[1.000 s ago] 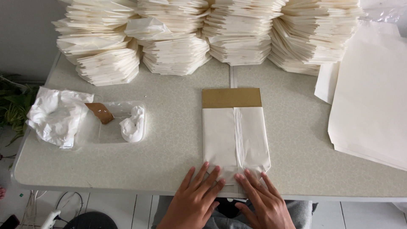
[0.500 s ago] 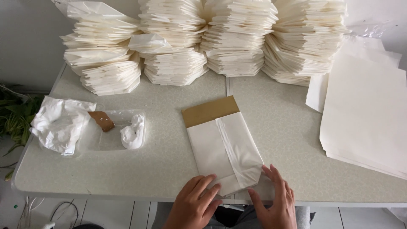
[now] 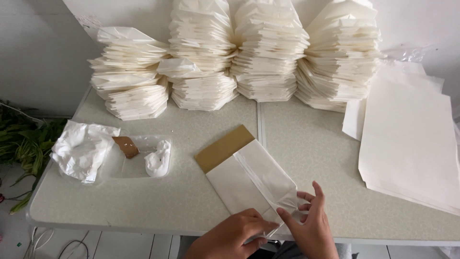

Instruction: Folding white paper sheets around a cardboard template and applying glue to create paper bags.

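Observation:
A white paper bag (image 3: 249,184) with a brown top band lies flat and tilted on the speckled table (image 3: 311,139), its bottom end at the near edge. My left hand (image 3: 235,235) rests on the bag's near corner, fingers pinching the paper. My right hand (image 3: 309,223) holds the bag's bottom right corner, where the paper is being folded up. Both hands touch the same end of the bag.
Tall stacks of folded white paper bags (image 3: 273,52) line the back of the table. Flat white sheets (image 3: 412,139) lie at the right. A clear tray (image 3: 139,158) with white paste and a brown scrap sits left, beside crumpled white paper (image 3: 81,148).
The bag has turned from straight to tilted, its brown top swinging left. My hands moved from lying flat on its bottom edge to pinching and lifting the bottom right corner.

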